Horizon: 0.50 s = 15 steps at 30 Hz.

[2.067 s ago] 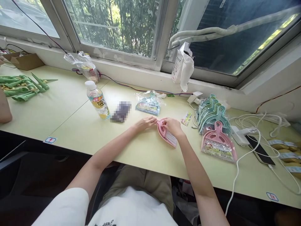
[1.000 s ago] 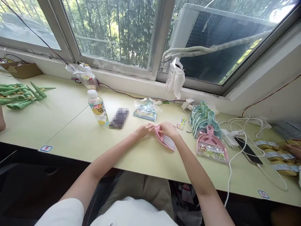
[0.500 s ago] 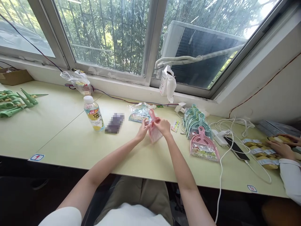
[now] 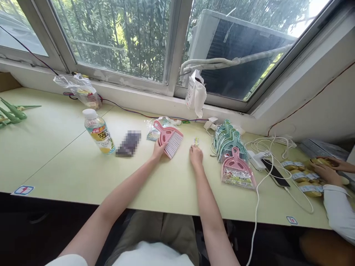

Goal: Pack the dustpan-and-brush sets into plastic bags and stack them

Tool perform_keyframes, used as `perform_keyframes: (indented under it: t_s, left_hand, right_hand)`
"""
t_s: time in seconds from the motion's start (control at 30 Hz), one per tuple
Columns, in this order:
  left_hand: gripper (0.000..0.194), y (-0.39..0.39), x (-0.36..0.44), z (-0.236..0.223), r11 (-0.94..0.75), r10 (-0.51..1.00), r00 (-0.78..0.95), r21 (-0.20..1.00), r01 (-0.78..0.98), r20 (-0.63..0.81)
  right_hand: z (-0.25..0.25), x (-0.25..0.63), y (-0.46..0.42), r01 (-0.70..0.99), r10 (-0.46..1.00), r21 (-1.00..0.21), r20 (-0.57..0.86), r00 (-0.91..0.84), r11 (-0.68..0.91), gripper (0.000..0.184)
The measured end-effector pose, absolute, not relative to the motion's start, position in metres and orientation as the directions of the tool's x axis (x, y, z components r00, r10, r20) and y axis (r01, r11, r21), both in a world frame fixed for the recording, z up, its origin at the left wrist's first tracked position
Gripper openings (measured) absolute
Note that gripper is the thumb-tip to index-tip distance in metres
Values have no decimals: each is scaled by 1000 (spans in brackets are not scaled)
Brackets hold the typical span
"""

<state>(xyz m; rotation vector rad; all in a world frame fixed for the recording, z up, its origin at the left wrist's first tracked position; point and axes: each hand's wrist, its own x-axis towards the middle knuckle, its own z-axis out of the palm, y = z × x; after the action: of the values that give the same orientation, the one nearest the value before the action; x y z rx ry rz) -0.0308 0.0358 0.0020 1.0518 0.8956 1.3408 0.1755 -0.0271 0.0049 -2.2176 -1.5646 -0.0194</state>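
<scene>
My left hand [image 4: 158,150] grips a pink dustpan and brush set [image 4: 168,136] by its lower left edge, tilted above the table with the white bristles facing up. Lying behind it, partly covered, is a wrapped blue set [image 4: 153,133] in clear plastic. My right hand [image 4: 196,156] is at the table with curled fingers at the near end of a small printed card [image 4: 196,141]; the fingertips are partly hidden. To its right stands a row of bagged green dustpan sets [image 4: 229,138], with a bagged pink set [image 4: 237,168] in front.
A drink bottle [image 4: 99,133] and a blurred dark object [image 4: 129,143] are on the left. White cables [image 4: 260,192], a charging phone [image 4: 276,173] and a power strip [image 4: 256,160] lie on the right. Beyond them, a co-worker's hands [image 4: 328,173] touch yellow bundles [image 4: 310,188].
The pink set has moved left into my left hand alone and turned, bristles now showing. My right hand has let go of it and moved to the card. The view has shifted slightly.
</scene>
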Motion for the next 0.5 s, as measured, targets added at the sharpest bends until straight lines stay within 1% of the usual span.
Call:
perform_keyframes:
  t_s: [0.07, 0.1, 0.17, 0.27, 0.3, 0.37, 0.4, 0.43, 0.5]
  left_hand:
    - [49, 33, -29, 4, -85, 994, 43, 956, -279, 101]
    - [47, 31, -29, 5, -94, 993, 41, 960, -264, 108]
    - [45, 30, -29, 6, -107, 992, 42, 966, -233, 120]
    - [44, 30, -30, 5, -133, 989, 34, 969, -206, 143]
    - [45, 31, -30, 5, -145, 988, 27, 968, -202, 154]
    - [45, 32, -30, 4, -164, 985, 12, 967, -193, 170]
    - [44, 31, -29, 4, -172, 984, 8, 967, -187, 176]
    - [44, 31, -29, 4, -178, 983, 4, 967, -182, 182]
    - [43, 29, -29, 5, -193, 981, -1, 965, -176, 196]
  right_hand:
    - [8, 159, -24, 918, 915, -337, 265, 304, -208, 32]
    - [10, 151, -23, 915, 914, -346, 265, 308, -209, 34]
    - [14, 140, -22, 899, 896, -365, 269, 352, -244, 38]
    - [17, 140, -24, 855, 843, -401, 283, 458, -330, 26]
    - [17, 143, -24, 833, 829, -425, 268, 490, -355, 33]
    - [18, 152, -25, 787, 841, -495, 184, 509, -368, 51]
    - [18, 156, -25, 769, 859, -530, 137, 494, -357, 52]
    - [18, 160, -24, 758, 878, -557, 102, 467, -338, 48]
    - [18, 164, -23, 749, 905, -589, 68, 420, -303, 34]
